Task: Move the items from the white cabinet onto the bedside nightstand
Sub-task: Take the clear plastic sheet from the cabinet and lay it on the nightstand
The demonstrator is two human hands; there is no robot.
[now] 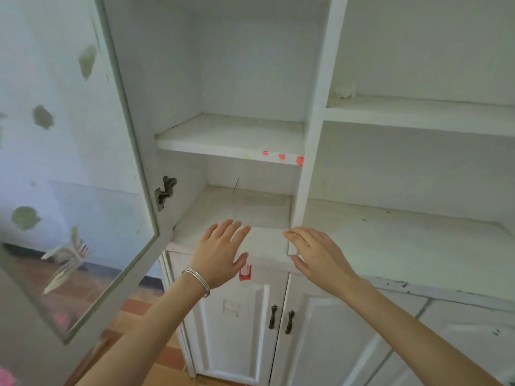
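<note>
The white cabinet (309, 112) stands in front of me with its left glass door (83, 162) swung open. On the lower shelf (203, 215) of the left compartment sits a faint, see-through box-like item (262, 213), hard to make out. My left hand (220, 254), with silver bangles on the wrist, hovers at the item's left front, fingers spread. My right hand (317, 254) is at its right front corner, fingers apart. Neither hand is clearly closed on it. The upper shelf (228, 135) shows nothing on it.
The open door, with green leaf stickers, juts out at my left. Below are closed lower doors with dark handles (281, 320). A wide counter ledge (404, 252) runs to the right. A small white object (344, 91) sits on the right upper shelf. The floor has orange tiles (133, 307).
</note>
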